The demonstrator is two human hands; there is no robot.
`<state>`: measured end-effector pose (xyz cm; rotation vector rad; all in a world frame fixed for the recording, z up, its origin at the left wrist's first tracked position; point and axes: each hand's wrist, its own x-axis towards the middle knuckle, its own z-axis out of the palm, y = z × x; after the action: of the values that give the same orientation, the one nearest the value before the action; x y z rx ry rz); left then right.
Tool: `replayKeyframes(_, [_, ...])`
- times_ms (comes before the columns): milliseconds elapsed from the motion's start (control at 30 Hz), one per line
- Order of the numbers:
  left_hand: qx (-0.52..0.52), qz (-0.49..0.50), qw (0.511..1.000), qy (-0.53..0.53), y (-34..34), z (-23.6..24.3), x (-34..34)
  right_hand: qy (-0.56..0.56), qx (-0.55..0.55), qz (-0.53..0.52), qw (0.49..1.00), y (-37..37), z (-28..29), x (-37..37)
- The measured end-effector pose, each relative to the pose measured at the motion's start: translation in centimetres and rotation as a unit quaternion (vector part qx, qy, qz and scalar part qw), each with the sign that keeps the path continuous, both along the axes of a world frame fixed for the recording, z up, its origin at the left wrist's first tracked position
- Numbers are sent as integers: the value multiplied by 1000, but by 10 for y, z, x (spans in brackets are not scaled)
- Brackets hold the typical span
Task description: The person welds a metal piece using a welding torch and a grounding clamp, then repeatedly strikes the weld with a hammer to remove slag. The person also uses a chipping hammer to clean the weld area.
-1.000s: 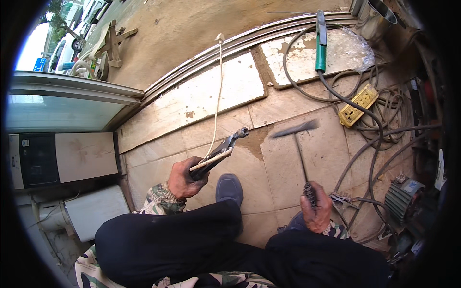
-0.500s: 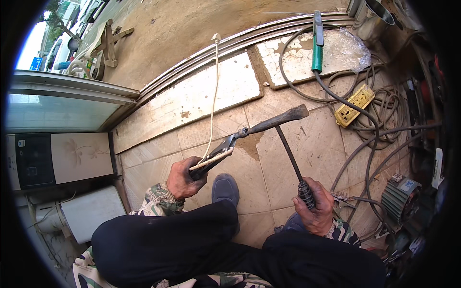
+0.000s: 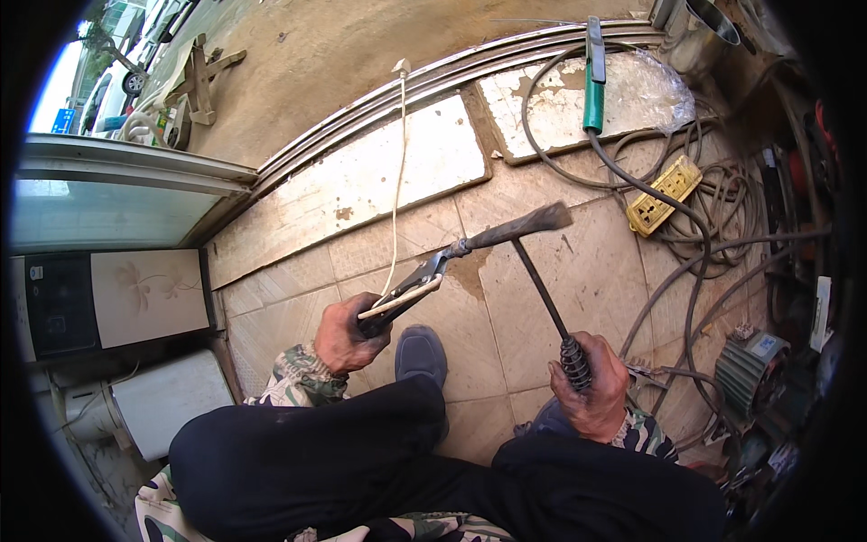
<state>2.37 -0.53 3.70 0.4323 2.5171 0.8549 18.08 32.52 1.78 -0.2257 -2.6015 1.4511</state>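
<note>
My left hand [image 3: 350, 332] is closed round locking pliers [image 3: 417, 278] with dark handles. The plier jaws are at the near end of a dark metal bar [image 3: 519, 227] that widens to a flat, chisel-like end. A coil-spring grip sits in my right hand [image 3: 594, 384]. It belongs to what looks like a chipping hammer [image 3: 542, 289]. The hammer's thin rod runs up to the middle of the bar; I cannot tell whether it is joined or only touching. A white cord [image 3: 398, 190] with a plug runs from the doorway down to my left hand.
At the back right, a green-handled electrode holder [image 3: 593, 99] lies on a white board with clear plastic. Coiled cables [image 3: 731, 208] and a yellow power strip [image 3: 664, 194] are on the tiled floor. A green finned motor [image 3: 751, 366] stands right. My shoe [image 3: 420, 355] is below the pliers.
The bar's flat end has shifted slightly left, and the hammer rod with it. Both hands keep their grips and have barely moved.
</note>
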Motion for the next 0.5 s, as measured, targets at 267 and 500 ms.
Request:
replayKeyframes(267, [-11,-14,1000,11,0,-3,-1,111,182,-12,977,2,-6,-5])
replayKeyframes(500, [8,1,1000,-14,-3,7,0,17,80,-95,992,2,-6,1])
